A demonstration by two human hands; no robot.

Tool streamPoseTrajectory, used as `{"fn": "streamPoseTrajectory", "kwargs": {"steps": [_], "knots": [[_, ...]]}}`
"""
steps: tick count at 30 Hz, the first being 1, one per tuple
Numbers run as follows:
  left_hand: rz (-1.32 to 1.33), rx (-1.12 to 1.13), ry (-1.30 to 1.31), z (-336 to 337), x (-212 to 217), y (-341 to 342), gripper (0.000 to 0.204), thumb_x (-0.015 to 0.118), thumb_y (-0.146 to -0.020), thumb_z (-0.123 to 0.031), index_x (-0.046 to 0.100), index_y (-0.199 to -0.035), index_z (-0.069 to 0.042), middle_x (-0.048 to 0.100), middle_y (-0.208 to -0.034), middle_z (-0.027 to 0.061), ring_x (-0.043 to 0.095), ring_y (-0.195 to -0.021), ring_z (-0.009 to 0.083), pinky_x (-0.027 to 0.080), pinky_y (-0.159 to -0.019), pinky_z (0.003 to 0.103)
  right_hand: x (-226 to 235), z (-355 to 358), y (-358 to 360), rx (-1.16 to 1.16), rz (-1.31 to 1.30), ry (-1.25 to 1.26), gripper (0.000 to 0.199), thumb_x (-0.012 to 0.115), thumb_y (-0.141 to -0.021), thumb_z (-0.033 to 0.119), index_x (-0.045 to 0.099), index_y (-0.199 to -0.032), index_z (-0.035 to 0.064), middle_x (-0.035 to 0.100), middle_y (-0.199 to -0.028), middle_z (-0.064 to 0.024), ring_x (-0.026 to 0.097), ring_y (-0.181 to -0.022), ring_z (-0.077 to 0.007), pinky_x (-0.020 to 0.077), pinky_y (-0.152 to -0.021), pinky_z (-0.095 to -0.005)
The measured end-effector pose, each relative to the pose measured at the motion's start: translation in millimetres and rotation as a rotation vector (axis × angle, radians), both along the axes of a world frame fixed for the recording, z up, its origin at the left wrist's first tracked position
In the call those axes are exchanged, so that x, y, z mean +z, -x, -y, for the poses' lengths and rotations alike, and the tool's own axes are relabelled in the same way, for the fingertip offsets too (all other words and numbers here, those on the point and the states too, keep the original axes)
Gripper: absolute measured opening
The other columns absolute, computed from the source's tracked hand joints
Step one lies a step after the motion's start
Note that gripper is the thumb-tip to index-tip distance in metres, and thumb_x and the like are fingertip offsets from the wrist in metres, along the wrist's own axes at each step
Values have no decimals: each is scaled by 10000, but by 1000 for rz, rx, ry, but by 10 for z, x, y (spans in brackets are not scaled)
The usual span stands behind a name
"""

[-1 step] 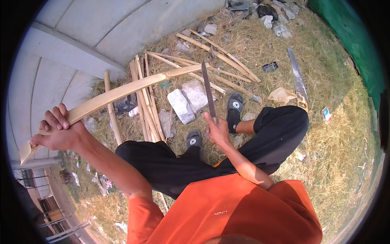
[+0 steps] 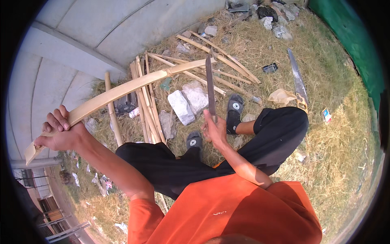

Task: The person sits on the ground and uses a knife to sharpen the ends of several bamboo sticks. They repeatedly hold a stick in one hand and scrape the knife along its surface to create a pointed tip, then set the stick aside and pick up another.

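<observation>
The left hand (image 2: 61, 132) is out at nine o'clock, fingers wrapped tight around the near end of a long split bamboo strip (image 2: 122, 91); the strip arcs up and away toward one o'clock, its far end reaching over the pile of bamboo slats (image 2: 148, 101) on the ground, and a short stub of it sticks out past the fist toward eight o'clock. The right hand (image 2: 213, 130) sits near the centre, closed on the handle of a long knife (image 2: 210, 87) — the blade stands almost straight up toward twelve o'clock, its tip close beside the far end of the strip; whether blade and strip touch there cannot be told. The two hands are well apart, each clamped on its own thing.

The person sits on dry straw-strewn grass (image 2: 333, 146) in an orange shirt (image 2: 231, 211) and black trousers (image 2: 280, 130), with dark sandals (image 2: 234, 106) on both feet just beyond the right hand. Between the feet and the slats lie pale grey stones (image 2: 180, 106); more long bamboo pieces (image 2: 219, 55) fan out at twelve o'clock. A handsaw (image 2: 298, 81) lies on the grass at two o'clock, with a crumpled tan cloth (image 2: 281, 96) just beside its handle; a green net (image 2: 353, 36) runs along the edge further out at two o'clock. A grey concrete wall (image 2: 101, 28) fills the view from ten to twelve o'clock, with the slats lying close along its foot.
</observation>
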State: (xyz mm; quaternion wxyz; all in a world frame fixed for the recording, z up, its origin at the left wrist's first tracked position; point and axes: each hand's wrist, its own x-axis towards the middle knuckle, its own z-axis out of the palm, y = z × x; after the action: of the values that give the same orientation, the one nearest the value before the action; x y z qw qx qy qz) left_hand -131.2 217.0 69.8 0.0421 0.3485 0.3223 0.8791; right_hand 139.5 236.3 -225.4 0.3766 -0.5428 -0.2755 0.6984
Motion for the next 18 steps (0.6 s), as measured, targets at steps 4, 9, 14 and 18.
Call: {"fn": "streamPoseTrajectory", "kwargs": {"steps": [4,9,14,18], "knots": [[273,-230,-41,24,-1185,393,579,290,-947,-658,393,-713,-139,368,-561,22,429,-546,187,446,-839,449,606,-427,342,-369,-480,-199,440,650,-916,399,576,-974,-32,624,-705,-91,408,-383,-74,397,-407,-269],[694,-352,-109,-23,-2416,-83,544,371,-957,-583,466,-760,-85,567,-784,99,534,-1192,349,369,-1013,567,743,-841,416,-453,-508,-342,409,736,-867,278,574,-1055,-47,670,-777,-84,430,-399,-68,375,-386,-264],[865,-706,-292,71,-3226,-376,473,463,-937,-513,538,-805,-65,621,-1227,147,407,-1349,335,205,-1137,648,853,-1064,377,-512,-191,-438,314,769,-819,152,612,-1025,-27,693,-797,-96,546,-521,-90,429,-472,-262],[965,-697,27,-63,-3088,-718,588,423,-910,-620,593,-1032,-71,577,-1309,162,388,-1367,326,311,-1072,620,858,-1343,428,-592,0,-619,260,766,-789,86,631,-969,-44,702,-810,-105,640,-716,-129,500,-644,-264]]}}
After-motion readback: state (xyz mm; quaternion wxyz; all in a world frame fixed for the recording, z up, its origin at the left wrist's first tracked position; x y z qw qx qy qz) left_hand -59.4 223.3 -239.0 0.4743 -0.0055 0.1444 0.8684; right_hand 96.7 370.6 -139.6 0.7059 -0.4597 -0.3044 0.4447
